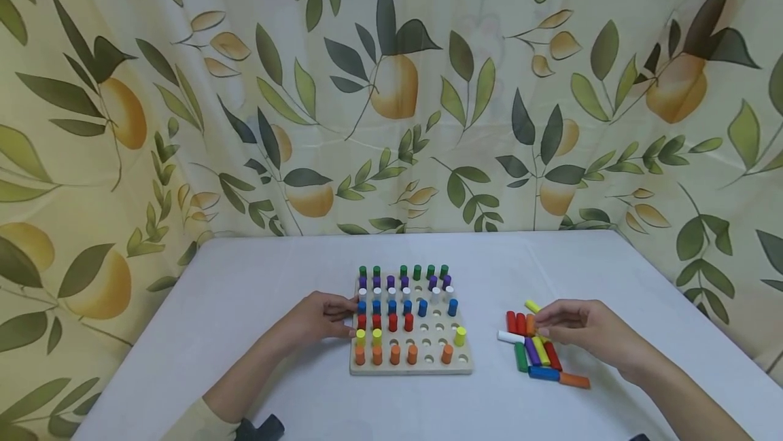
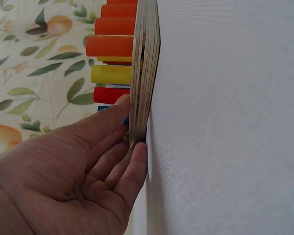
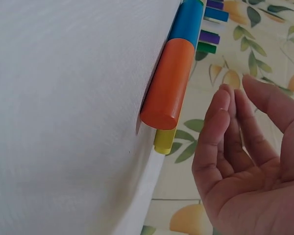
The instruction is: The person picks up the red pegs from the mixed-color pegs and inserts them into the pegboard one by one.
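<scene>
A wooden peg board [image 1: 411,371] stands on the table with rows of green, purple, white, blue, red, yellow and orange pegs; some holes are bare. My left hand [image 1: 316,315] grips the board's left edge. In the left wrist view its thumb [image 2: 121,100] lies by the upper face and its other fingers along the side. My right hand [image 1: 584,327] hovers over loose pegs right of the board, fingers loosely bent. The right wrist view shows nothing between its fingers. Nearest lie an orange peg [image 1: 530,323] and a yellow peg [image 1: 532,306].
The loose pile also has a white peg [image 1: 509,337], a green peg [image 1: 520,357], a blue peg [image 1: 544,374] and a front orange peg [image 1: 574,381]. A white cloth [image 1: 293,393] covers the table. Behind hangs a leaf-and-fruit patterned curtain [image 1: 440,176].
</scene>
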`<control>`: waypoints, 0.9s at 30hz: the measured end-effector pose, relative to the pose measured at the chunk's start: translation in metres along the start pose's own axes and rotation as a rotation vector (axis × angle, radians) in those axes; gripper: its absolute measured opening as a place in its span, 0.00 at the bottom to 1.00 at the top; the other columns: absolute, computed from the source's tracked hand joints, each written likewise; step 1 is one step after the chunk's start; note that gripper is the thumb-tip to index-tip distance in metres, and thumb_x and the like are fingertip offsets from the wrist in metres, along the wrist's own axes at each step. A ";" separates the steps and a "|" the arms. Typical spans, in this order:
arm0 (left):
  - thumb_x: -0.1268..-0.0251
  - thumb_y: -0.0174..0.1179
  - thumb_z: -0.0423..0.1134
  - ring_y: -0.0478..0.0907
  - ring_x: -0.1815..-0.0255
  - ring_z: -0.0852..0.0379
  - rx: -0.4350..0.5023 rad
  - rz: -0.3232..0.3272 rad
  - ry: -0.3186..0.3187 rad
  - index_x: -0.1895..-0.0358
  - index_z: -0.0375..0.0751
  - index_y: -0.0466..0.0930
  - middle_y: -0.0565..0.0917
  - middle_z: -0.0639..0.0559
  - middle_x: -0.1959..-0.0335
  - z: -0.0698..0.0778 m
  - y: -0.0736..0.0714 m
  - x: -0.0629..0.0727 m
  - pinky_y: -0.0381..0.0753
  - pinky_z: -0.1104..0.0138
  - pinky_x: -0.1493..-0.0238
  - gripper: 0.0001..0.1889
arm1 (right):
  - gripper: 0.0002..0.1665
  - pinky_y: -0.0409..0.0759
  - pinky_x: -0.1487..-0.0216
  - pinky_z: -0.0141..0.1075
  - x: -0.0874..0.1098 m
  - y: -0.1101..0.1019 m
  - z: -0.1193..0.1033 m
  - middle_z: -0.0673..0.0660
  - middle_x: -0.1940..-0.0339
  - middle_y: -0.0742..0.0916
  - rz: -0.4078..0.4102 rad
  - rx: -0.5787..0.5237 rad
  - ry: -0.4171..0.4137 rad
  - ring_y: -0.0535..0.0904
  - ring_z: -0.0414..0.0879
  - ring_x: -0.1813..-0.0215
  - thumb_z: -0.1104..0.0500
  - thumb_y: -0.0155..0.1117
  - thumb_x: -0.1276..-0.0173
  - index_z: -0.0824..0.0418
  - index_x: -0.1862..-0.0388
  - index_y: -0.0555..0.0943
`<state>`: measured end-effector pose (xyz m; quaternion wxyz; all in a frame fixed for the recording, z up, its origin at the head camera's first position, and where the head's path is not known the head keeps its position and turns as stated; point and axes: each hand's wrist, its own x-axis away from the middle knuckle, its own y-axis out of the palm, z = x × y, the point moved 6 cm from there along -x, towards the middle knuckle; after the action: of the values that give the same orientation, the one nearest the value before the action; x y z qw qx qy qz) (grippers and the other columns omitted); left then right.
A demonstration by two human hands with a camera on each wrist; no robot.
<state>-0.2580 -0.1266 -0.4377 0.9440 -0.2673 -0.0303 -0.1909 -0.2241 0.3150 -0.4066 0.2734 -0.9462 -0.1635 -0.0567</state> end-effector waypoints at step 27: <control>0.42 0.76 0.30 0.77 0.33 0.44 0.013 -0.006 0.008 0.44 0.37 0.87 0.79 0.40 0.33 0.001 -0.001 0.000 0.80 0.56 0.38 0.21 | 0.19 0.86 0.53 0.36 -0.003 -0.003 0.010 0.59 0.51 0.90 0.091 0.065 0.071 0.85 0.52 0.49 0.59 0.74 0.31 0.65 0.45 0.84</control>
<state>-0.2581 -0.1270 -0.4365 0.9453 -0.2604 -0.0283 -0.1944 -0.2277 0.3221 -0.4145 0.3120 -0.9406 -0.1123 -0.0724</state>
